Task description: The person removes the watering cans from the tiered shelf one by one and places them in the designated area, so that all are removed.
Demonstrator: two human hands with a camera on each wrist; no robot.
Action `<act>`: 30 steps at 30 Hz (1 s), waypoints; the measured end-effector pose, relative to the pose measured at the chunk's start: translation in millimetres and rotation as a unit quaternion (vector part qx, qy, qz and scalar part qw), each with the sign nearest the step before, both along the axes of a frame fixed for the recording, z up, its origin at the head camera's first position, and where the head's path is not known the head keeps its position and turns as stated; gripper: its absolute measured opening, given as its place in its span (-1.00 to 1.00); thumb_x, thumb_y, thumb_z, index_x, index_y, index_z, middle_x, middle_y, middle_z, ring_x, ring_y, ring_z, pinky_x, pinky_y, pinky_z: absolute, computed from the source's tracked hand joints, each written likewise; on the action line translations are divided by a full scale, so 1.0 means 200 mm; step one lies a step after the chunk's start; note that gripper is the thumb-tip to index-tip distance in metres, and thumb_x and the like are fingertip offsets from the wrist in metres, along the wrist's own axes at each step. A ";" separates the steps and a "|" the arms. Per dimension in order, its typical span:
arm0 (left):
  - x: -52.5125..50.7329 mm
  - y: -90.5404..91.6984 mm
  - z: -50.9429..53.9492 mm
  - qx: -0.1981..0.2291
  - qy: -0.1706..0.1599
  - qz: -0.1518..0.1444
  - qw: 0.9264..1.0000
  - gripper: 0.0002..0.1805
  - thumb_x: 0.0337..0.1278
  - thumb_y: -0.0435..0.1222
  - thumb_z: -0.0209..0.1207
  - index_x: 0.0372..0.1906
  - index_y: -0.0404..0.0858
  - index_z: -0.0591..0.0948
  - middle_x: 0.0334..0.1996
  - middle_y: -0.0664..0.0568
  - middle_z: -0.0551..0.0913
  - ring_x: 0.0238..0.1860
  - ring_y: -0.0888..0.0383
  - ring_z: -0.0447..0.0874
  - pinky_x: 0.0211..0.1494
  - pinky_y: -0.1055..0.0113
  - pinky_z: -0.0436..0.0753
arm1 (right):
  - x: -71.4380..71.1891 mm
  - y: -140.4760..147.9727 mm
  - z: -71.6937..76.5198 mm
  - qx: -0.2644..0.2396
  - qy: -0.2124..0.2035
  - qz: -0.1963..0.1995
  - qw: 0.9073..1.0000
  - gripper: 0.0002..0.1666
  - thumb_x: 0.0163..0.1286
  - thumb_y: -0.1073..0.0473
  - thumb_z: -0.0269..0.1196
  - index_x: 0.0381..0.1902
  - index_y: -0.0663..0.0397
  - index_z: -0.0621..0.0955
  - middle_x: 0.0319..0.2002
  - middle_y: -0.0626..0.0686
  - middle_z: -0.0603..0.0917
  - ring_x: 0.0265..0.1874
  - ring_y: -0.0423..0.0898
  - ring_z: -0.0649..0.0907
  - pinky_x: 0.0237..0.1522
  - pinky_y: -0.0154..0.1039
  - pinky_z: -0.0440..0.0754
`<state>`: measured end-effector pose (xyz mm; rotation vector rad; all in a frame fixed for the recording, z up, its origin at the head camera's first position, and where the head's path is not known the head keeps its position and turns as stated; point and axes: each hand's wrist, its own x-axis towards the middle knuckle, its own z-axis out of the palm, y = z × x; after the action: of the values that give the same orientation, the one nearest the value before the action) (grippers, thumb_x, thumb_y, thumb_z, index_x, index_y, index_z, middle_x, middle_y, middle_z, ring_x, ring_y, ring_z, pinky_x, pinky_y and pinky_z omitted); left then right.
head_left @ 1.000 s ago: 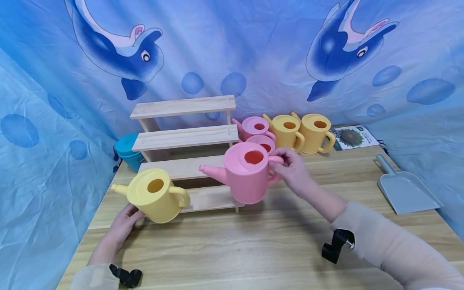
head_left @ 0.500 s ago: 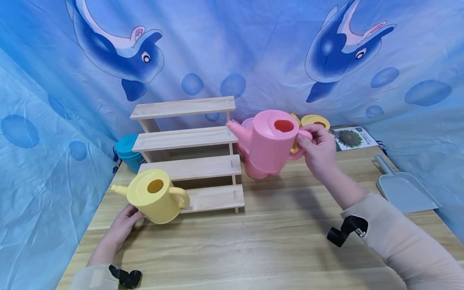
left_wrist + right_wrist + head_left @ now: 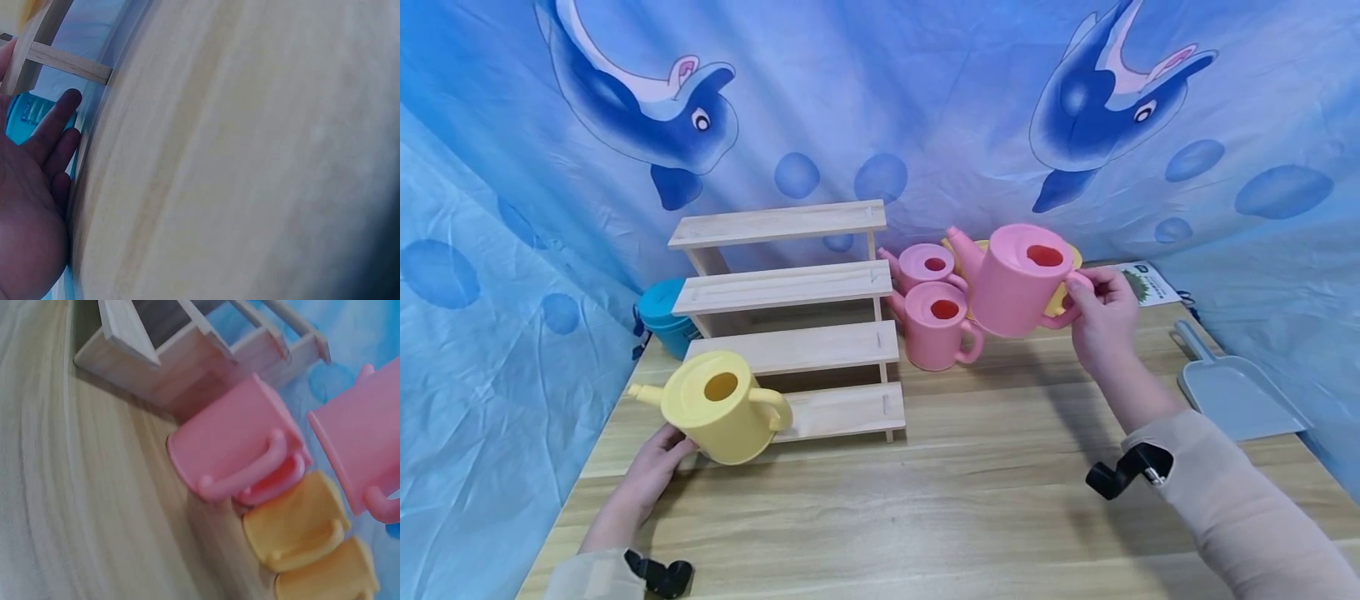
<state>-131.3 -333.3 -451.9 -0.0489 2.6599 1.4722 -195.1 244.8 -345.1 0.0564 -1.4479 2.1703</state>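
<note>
My right hand (image 3: 1105, 321) holds a pink watering can (image 3: 1021, 283) by its handle, raised in front of the yellow watering cans at the back. Its spout points left. My left hand (image 3: 651, 471) is at the left end of the wooden tiered shelf (image 3: 850, 412), under the spout side of a yellow watering can (image 3: 718, 417) on the lowest board. In the left wrist view several fingers (image 3: 53, 128) stretch out loosely beneath the board, and another digit touches the board's edge; the rest is out of frame. Two pink watering cans (image 3: 934, 337) stand right of the shelf.
Two yellow watering cans (image 3: 300, 519) stand behind the held can. A teal container (image 3: 666, 321) is left of the shelf. On the right lie a grey dustpan (image 3: 1240, 400) and a printed card (image 3: 1150, 283). A blue dolphin cloth (image 3: 955, 100) hangs behind the table.
My right hand has carried the pink watering can right and back, from in front of the lower shelf boards to before the yellow cans. My left hand has stayed in place.
</note>
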 end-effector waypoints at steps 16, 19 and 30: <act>0.00 -0.01 0.00 0.001 0.006 0.002 1.000 -0.42 0.32 -0.06 0.03 0.29 -0.32 0.28 0.04 0.25 0.40 0.02 0.44 0.25 -0.05 0.65 0.26 | -0.04 0.07 -0.22 -0.021 -0.085 -0.060 0.994 -0.77 0.25 0.34 0.26 -0.18 0.27 0.47 -0.32 0.13 0.48 -0.49 -0.10 0.48 -0.62 -0.40 0.55; 0.00 0.00 0.00 -0.005 0.000 0.000 1.000 -0.40 0.33 -0.05 0.03 0.31 -0.32 0.27 0.14 0.02 0.39 0.05 0.43 0.24 -0.03 0.64 0.26 | -0.04 0.08 -0.26 -0.009 -0.108 -0.070 0.992 -0.77 0.25 0.35 0.25 -0.16 0.28 0.47 -0.35 0.11 0.49 -0.49 -0.11 0.49 -0.60 -0.41 0.55; -0.01 -0.01 -0.01 -0.006 0.005 -0.002 1.000 -0.40 0.32 -0.06 0.04 0.30 -0.34 0.27 0.10 0.11 0.40 0.04 0.45 0.23 -0.04 0.66 0.25 | -0.05 0.07 -0.43 -0.020 -0.074 -0.065 0.995 -0.88 0.24 0.50 0.17 -0.37 0.23 0.50 -0.48 0.08 0.48 -0.59 -0.14 0.48 -0.72 -0.40 0.51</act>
<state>-132.6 -335.1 -453.8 -0.0359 2.6753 1.4597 -206.1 258.7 -430.2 -0.2118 -1.4451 2.1327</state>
